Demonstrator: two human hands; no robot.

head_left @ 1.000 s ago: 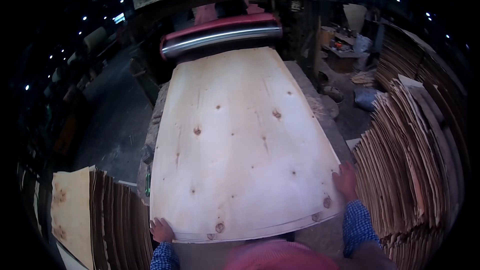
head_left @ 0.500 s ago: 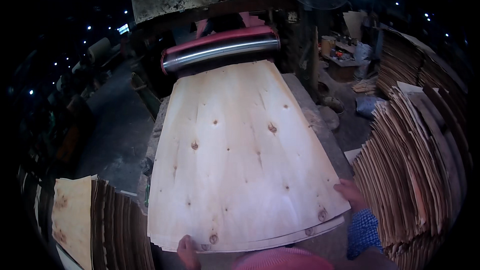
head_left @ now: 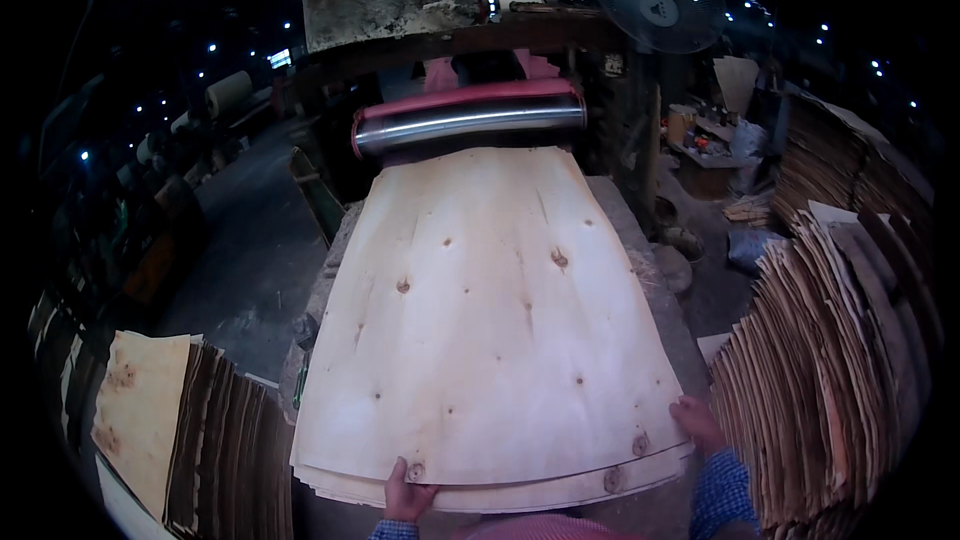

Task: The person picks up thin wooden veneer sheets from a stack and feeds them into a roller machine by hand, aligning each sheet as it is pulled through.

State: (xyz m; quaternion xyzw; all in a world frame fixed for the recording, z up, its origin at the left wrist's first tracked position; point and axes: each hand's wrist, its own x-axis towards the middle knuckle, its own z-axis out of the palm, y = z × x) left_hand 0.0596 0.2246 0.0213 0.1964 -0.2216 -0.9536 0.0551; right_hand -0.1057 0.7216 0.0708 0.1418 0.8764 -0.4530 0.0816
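A large pale wood veneer sheet (head_left: 490, 340) with dark knots lies lengthwise before me on a small stack. Edges of the sheets beneath (head_left: 560, 495) show along the near side. My left hand (head_left: 408, 493) grips the near edge left of the middle, thumb on top and fingers partly hidden underneath. At the near right corner, my right hand (head_left: 697, 423) is closed on the sheet's side edge. The far end of the sheet reaches up to a shiny metal roller (head_left: 470, 128), just below a pink-red roller (head_left: 470, 93).
Brown veneer stacks stand close on my right (head_left: 800, 370) and at lower left (head_left: 225, 450). A round fan (head_left: 660, 0) hangs at upper right, beside a post. Beyond the right side, a cluttered low table (head_left: 705, 145) stands near a bucket (head_left: 683, 243).
The whole view has shifted, so the scene sits lower and further right. My left hand has slid rightward along the near edge. My right hand keeps its place at the right edge.
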